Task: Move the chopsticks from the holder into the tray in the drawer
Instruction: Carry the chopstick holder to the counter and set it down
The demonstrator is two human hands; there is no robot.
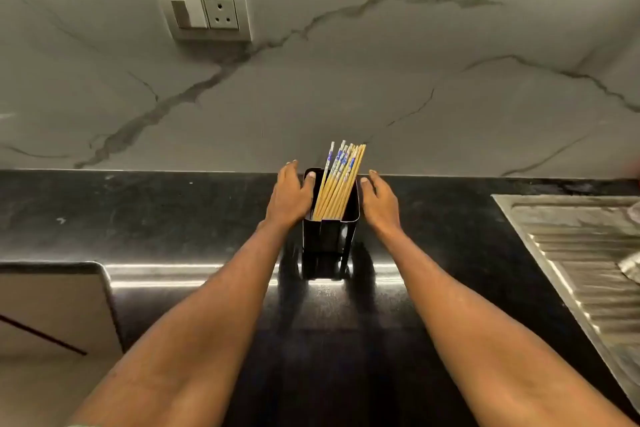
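Observation:
A black rectangular holder [329, 234] stands upright on the dark countertop near the back wall. Several wooden chopsticks [337, 191] with blue-and-white patterned tops lean to the right inside it. My left hand [289, 198] wraps the holder's left side, thumb over its rim. My right hand [379, 201] is against the holder's right side with fingers spread, thumb near the rim. No drawer or tray is in view.
A steel sink drainboard [585, 253] lies at the right. A wall socket and switch [206, 12] sit on the marble backsplash. The counter [173, 218] ends at the lower left, where pale floor [52, 322] shows.

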